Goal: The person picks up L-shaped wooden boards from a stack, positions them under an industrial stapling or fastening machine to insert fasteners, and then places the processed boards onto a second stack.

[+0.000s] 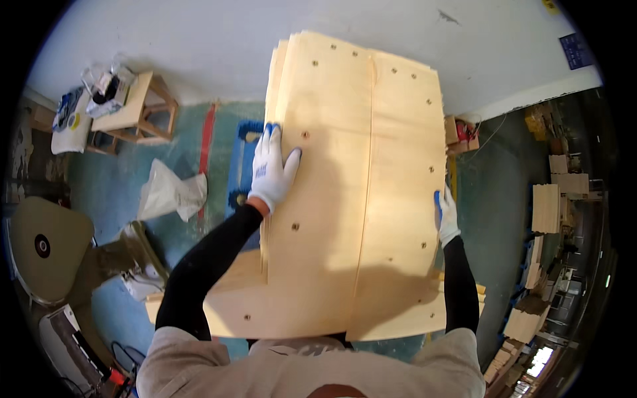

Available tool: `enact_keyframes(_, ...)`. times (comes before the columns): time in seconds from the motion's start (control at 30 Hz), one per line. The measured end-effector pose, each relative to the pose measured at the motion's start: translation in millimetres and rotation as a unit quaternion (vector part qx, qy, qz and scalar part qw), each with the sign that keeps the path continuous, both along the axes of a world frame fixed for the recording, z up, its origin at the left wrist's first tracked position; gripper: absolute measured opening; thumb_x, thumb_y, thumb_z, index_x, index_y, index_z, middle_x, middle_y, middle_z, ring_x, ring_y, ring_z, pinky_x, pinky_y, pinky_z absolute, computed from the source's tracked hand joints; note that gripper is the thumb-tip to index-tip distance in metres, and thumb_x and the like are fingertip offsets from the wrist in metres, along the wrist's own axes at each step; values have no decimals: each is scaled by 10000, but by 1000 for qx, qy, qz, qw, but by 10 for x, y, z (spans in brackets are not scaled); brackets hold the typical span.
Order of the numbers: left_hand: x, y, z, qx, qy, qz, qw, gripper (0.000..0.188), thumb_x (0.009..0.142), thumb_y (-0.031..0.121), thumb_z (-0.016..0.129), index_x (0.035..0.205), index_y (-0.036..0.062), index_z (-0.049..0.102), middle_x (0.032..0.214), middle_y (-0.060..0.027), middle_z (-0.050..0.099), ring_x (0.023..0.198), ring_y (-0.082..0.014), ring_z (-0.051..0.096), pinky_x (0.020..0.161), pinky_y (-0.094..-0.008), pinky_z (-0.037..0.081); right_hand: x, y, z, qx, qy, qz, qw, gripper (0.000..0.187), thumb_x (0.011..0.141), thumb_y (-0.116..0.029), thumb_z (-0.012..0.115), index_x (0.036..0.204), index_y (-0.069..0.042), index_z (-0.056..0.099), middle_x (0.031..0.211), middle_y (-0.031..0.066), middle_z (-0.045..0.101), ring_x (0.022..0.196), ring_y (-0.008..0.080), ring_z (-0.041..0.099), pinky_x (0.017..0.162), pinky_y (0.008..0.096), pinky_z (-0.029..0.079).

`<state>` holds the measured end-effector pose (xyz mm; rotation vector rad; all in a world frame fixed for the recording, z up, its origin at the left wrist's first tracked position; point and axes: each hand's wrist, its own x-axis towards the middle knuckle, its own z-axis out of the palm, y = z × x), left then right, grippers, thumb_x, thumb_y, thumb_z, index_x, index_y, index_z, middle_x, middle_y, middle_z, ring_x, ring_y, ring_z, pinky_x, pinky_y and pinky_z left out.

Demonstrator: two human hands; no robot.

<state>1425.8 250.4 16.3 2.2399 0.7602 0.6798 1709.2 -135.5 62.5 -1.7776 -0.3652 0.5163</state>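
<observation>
A tall stack of pale plywood panels stands in front of me, and its top layer is two boards side by side with a seam between them. Small dark round holes or inserts dot the boards. My left hand, in a white glove with blue fingertips, lies on the stack's left edge with fingers stretched forward and thumb apart. At the right edge, my right hand, gloved alike, rests along the side of the boards, fingers extended. Part of its fingers is hidden at the edge.
A blue pallet shows under the stack's left side. On the left are a white bag, a wooden stool and a beige machine. A wooden box stands behind right. Panel stacks line the far right.
</observation>
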Motion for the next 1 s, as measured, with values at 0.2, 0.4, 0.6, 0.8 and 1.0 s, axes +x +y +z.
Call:
enact_keyframes(0.2, -135, 34, -142, -82, -18, 56, 995, 773, 1001, 351, 573, 1542, -96, 248, 1585, -330, 290, 1490, -454, 266, 1233, -467, 202, -58, 170, 36, 51, 84, 22, 995, 596, 1040, -193, 588, 1548, 23, 362, 1539, 106, 461, 1379, 178, 459, 1148, 301, 352)
enact_keyframes(0.4, -431, -152, 27, -256, -46, 49, 964, 686, 1036, 281, 501, 1545, -95, 236, 1578, -311, 325, 1475, -424, 319, 1206, -417, 275, -127, 240, -128, 64, 69, 35, 995, 560, 1040, -192, 584, 1520, 30, 400, 1479, 111, 508, 1335, 187, 496, 1126, 308, 381)
enact_keyframes(0.6, -413, -62, -17, -168, -15, 64, 984, 643, 1020, 241, 519, 1518, -98, 294, 1537, -315, 386, 1458, -419, 350, 1196, -416, 292, -114, 221, -200, 59, 58, 15, 997, 567, 1041, -147, 573, 1534, 41, 366, 1520, 115, 472, 1360, 194, 482, 1141, 308, 376)
enact_keyframes(0.8, -391, -81, 22, 90, 67, 85, 990, 743, 950, 369, 632, 1531, 7, 345, 1555, -296, 361, 1431, -491, 325, 1204, -534, 223, -207, 300, 16, -139, -231, 40, 962, 575, 1000, -201, 632, 1487, 22, 423, 1458, 185, 553, 1335, 237, 538, 1105, 335, 408)
enact_keyframes(1.0, -265, -1111, 651, 158, 70, -150, 973, 716, 904, 354, 702, 1480, 16, 445, 1554, -258, 399, 1456, -449, 329, 1222, -537, 202, -575, -187, 335, -200, -146, 57, 967, 720, 957, -411, 647, 1458, 64, 441, 1392, 286, 576, 1316, 384, 556, 1076, 376, 444)
